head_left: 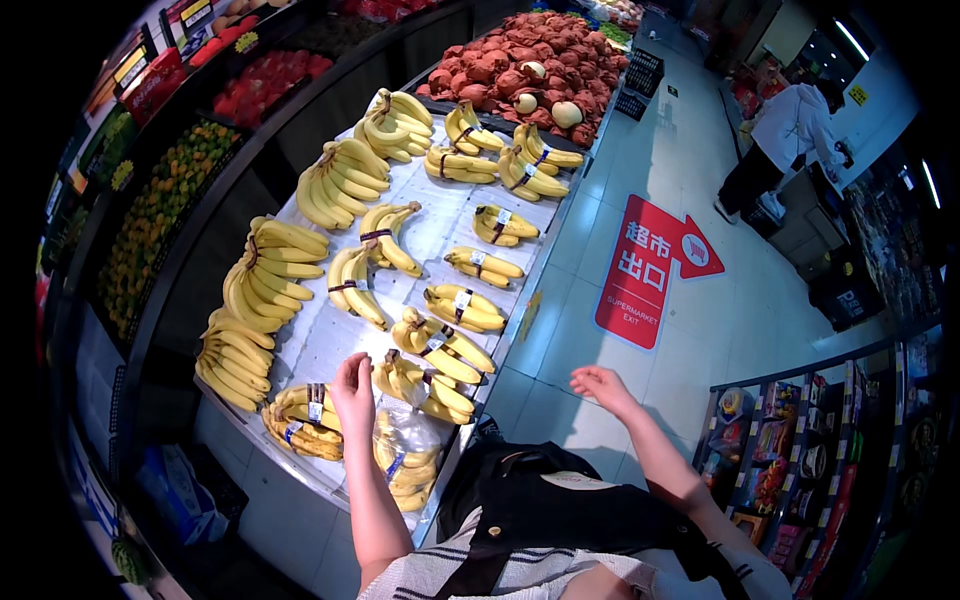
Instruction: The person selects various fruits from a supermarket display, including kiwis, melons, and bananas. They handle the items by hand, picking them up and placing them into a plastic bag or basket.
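My left hand [353, 381] is over the near part of a banana display [450, 210], its fingers bent and nothing visible in them. Close to its right lies a taped bunch of bananas [442, 400]; to its left are taped bunches with brown spots [302, 439]. A clear plastic bag [409, 431] covers part of the bananas beside my left forearm. My right hand [600, 386] hangs over the tiled floor, right of the display, fingers loosely curled and holding nothing. Larger loose bunches [281, 274] line the display's left side, and smaller taped ones [484, 265] its right.
Fruit wrapped in red [525, 67] is heaped beyond the bananas. Small green-orange fruit [161, 225] fills a left bin. A red arrow floor sign [649, 277] marks the aisle. A person in white [795, 124] bends at a counter at upper right. Snack shelves [780, 450] stand at lower right.
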`<action>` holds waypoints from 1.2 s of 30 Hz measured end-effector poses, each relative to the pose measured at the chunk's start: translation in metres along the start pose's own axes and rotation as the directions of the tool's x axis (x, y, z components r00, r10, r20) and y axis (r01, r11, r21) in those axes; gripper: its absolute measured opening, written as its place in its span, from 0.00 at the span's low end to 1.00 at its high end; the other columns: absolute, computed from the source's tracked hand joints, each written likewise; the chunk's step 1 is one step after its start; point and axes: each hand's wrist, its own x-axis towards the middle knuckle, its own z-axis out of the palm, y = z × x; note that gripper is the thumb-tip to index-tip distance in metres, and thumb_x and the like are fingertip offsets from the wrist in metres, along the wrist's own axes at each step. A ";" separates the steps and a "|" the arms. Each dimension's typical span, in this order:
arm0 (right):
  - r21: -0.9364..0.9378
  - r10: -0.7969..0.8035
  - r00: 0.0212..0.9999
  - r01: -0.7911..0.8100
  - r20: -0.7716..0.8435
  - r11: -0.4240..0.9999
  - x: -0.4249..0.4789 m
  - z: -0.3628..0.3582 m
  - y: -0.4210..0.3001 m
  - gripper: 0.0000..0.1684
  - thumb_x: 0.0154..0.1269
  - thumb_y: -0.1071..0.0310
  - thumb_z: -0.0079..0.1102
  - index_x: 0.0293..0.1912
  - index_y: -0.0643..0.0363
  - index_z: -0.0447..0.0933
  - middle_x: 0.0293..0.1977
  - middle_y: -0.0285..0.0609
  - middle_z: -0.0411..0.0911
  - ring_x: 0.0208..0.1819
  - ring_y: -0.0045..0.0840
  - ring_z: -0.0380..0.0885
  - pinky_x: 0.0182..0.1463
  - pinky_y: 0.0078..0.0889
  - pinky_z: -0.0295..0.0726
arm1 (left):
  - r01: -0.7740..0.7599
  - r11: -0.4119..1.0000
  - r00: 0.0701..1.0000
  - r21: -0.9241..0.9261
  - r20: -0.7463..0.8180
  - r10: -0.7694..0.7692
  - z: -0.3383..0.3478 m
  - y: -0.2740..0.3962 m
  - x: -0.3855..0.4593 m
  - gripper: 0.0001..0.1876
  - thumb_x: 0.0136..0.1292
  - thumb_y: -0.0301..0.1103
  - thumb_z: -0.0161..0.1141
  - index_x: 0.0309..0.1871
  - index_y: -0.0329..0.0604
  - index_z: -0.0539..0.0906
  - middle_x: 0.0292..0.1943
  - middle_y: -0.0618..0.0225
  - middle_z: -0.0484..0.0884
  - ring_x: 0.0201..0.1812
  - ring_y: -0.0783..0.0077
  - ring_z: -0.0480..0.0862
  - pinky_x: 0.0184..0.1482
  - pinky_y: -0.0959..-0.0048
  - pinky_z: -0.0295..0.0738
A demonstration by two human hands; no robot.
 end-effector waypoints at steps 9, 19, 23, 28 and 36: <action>-0.247 -0.351 0.892 0.423 0.286 0.872 0.198 0.042 -0.215 0.19 0.73 0.63 0.58 0.57 0.64 0.78 0.45 0.41 0.84 0.46 0.21 0.82 0.53 0.27 0.80 | 0.412 0.909 0.905 -0.058 0.137 -0.402 0.102 -0.038 0.177 0.45 0.64 0.47 0.70 0.73 0.24 0.60 0.65 0.47 0.73 0.60 0.58 0.79 0.60 0.64 0.78; -0.460 -0.604 0.667 0.743 0.437 0.487 0.520 0.156 -0.264 0.33 0.60 0.65 0.62 0.65 0.61 0.72 0.60 0.54 0.74 0.57 0.43 0.78 0.63 0.42 0.77 | 0.459 0.886 0.800 0.070 -0.466 -0.378 0.195 -0.124 0.292 0.50 0.45 0.40 0.82 0.68 0.24 0.66 0.63 0.47 0.75 0.63 0.55 0.78 0.64 0.65 0.71; -0.264 -0.450 0.668 0.689 0.593 0.675 0.567 0.180 -0.257 0.33 0.55 0.72 0.63 0.63 0.62 0.73 0.59 0.58 0.74 0.56 0.47 0.78 0.62 0.39 0.78 | 0.559 0.794 0.680 0.238 -0.680 -0.274 0.215 -0.140 0.306 0.50 0.43 0.36 0.82 0.69 0.26 0.65 0.63 0.48 0.75 0.62 0.53 0.77 0.66 0.63 0.70; -0.202 -0.581 0.610 0.763 0.539 0.614 0.528 0.181 -0.280 0.24 0.58 0.79 0.57 0.56 0.63 0.76 0.47 0.56 0.75 0.51 0.50 0.75 0.57 0.44 0.77 | 0.428 0.892 0.708 -0.147 -0.559 -0.432 0.206 -0.132 0.297 0.33 0.51 0.25 0.75 0.60 0.30 0.72 0.53 0.57 0.81 0.49 0.63 0.83 0.52 0.66 0.79; -0.236 -0.690 0.385 0.923 0.613 0.305 0.504 0.143 -0.392 0.19 0.60 0.72 0.62 0.52 0.59 0.78 0.42 0.44 0.74 0.51 0.40 0.75 0.52 0.40 0.80 | 0.440 0.379 0.695 -0.814 0.042 -0.717 0.265 -0.070 0.308 0.20 0.67 0.32 0.66 0.58 0.32 0.76 0.51 0.56 0.84 0.49 0.60 0.86 0.53 0.61 0.84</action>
